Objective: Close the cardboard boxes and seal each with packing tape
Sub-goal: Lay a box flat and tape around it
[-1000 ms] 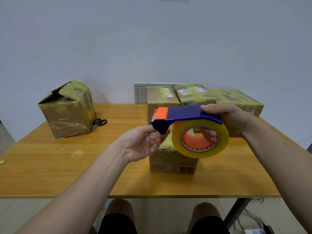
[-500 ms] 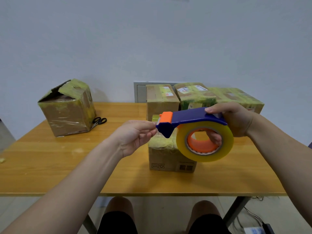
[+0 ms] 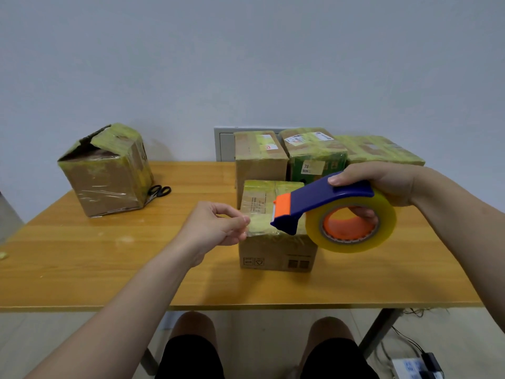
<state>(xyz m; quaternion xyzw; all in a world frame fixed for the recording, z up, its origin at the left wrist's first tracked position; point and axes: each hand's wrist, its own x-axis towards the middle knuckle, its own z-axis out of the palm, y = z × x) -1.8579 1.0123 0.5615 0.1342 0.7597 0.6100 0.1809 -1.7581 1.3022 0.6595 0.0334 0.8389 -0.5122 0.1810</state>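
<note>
A person sits at the wooden tabletop (image 3: 82, 269) with boxes all around. The right hand (image 3: 382, 184) is wrapped tight around a blue and orange tape dispenser (image 3: 314, 206), with fingers poking through the orange middle of the big roll of clear packing tape (image 3: 352, 228). The dispenser is up in the air, over the right side of the small box (image 3: 276, 250) in the middle of the tabletop. The left hand (image 3: 216, 228) is mostly curled, and its thumb and finger are pinched together right at the box's top left corner. I think it is holding the loose end of the tape, but the tape is see-through, so I cannot be sure.

This small box is shut, and its top already looks shiny with old yellowish tape. I think the new strip has not been stuck down yet, so this box is just getting started.

At about 12 o'clock from it, three more boxes stand in a row by the wall: a brown box (image 3: 259, 160), a green box (image 3: 317, 160) and a flat box (image 3: 379, 151) at 1 o'clock. All three look closed and covered in tape, so they seem done.

Far off at 10 o'clock sits a big box (image 3: 106, 173). Its top flap is sticking up and there is a dark gap, so it is still open. Black scissors (image 3: 159, 191) lie just beside it. That box still needs closing and taping, I think.
</note>
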